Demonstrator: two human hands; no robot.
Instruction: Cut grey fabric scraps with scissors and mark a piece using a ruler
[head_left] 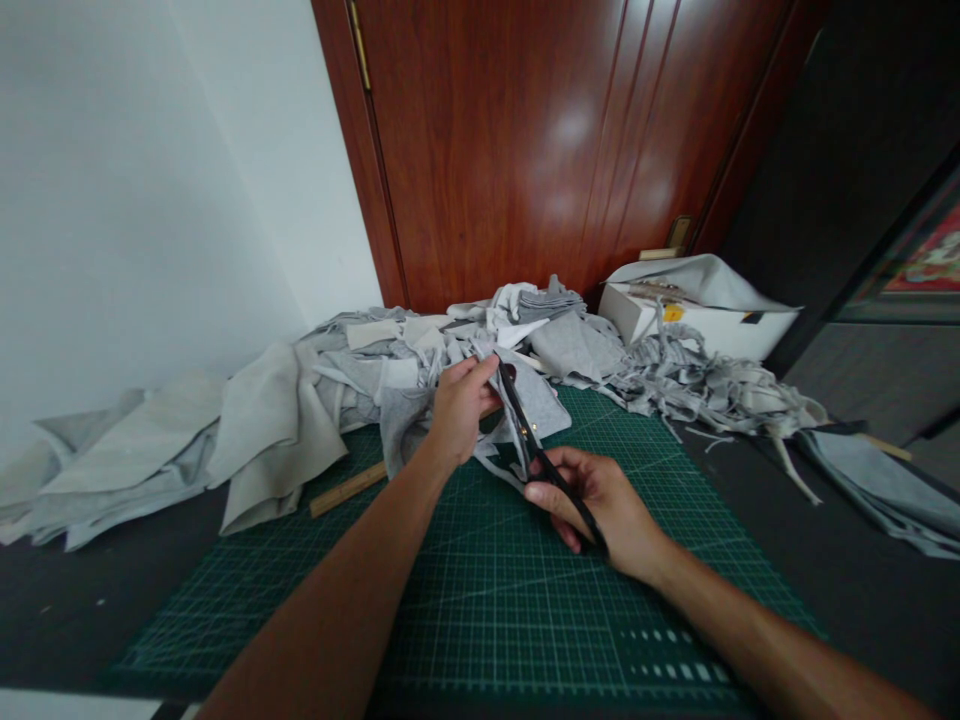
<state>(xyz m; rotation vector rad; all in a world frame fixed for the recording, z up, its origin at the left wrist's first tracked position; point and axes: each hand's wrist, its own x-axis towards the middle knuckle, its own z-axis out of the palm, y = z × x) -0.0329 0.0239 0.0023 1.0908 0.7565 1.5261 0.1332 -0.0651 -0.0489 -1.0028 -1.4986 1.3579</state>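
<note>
Black-handled scissors (523, 428) are held in my right hand (600, 505), whose fingers wrap round the handles. The blades point up and away, along a piece of grey fabric (546, 400). My left hand (461, 405) pinches that fabric just left of the scissor tips. Part of the fabric hangs below and left of my left hand, and a narrow strip dangles beside the blades. Beneath both hands lies a green cutting mat (480, 600) with a printed grid. How far the blades are into the fabric I cannot make out.
Grey fabric pieces (277, 420) are heaped along the wall and door. A wooden ruler (349, 488) lies on the mat at left. At right are a white box (705, 325), a tangle of fabric strips (712, 390) and folded grey cloth (885, 480). A wooden door (517, 150) stands behind.
</note>
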